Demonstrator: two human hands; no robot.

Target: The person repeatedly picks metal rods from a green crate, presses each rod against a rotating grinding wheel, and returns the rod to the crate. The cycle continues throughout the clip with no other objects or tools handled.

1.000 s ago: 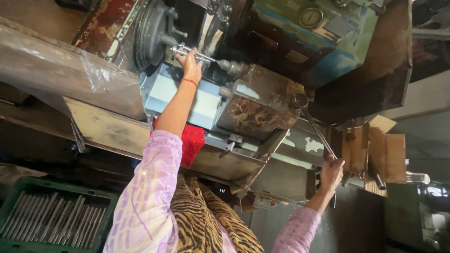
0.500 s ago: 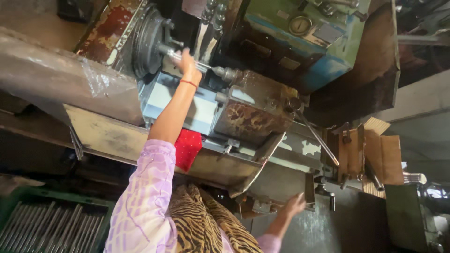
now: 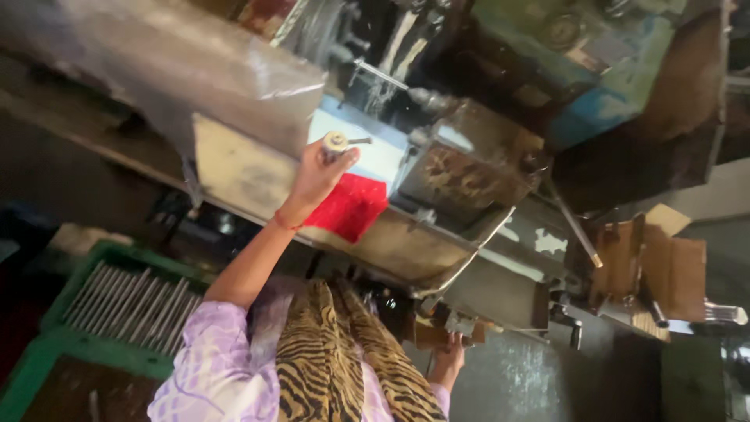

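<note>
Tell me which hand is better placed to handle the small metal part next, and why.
Left, probably. The left hand is raised at the machine and already holds the small metal part above the red cloth. The right hand hangs low beneath the machine's tray, away from the part.

A short metal rod (image 3: 341, 142) with a pale round end face lies roughly level, gripped above a red cloth (image 3: 349, 205) on the machine tray.

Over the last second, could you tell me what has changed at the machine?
The left hand drew back from the chuck, now holding a short metal part. The right hand let go of the lever and dropped low. The red cloth and green crate stayed put.
</note>
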